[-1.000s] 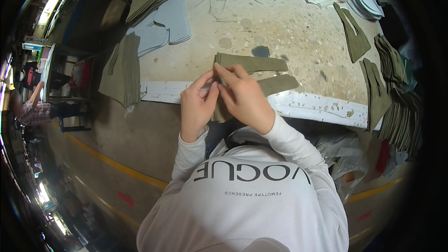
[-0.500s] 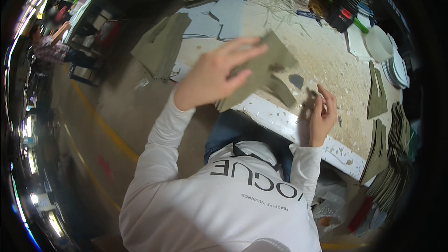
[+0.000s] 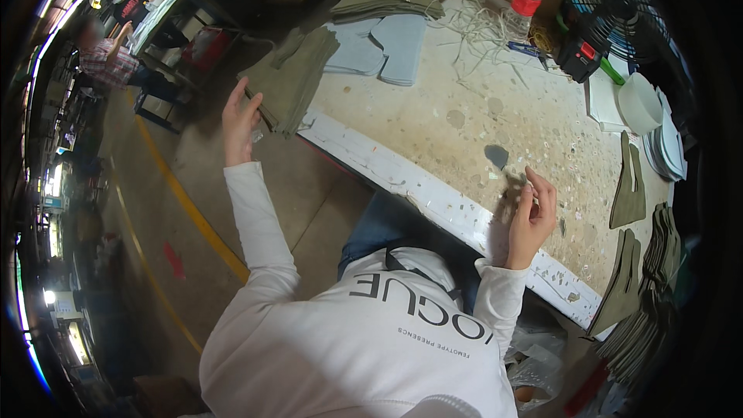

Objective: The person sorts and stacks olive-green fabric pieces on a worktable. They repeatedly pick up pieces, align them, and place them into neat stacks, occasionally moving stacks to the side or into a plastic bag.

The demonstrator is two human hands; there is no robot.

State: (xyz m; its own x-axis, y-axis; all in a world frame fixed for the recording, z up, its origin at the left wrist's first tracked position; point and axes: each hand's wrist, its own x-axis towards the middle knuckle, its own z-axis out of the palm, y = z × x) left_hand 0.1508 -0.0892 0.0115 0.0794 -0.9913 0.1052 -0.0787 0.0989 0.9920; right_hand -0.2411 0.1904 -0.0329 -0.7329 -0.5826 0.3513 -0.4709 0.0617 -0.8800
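well, left hand is at 1 fabric stack (olive green).

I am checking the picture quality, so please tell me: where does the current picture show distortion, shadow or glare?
In the head view, the yellow floor line curves, a dark shadow lies on the table left of the right hand, and lamps glare along the left rim.

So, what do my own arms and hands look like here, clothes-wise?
Your left hand and right hand are both bare, without gloves. The left sleeve and right sleeve are white, long and plain, reaching the wrists, with creases in the fabric. They belong to a white top with dark lettering across the chest. No cables show on either arm.
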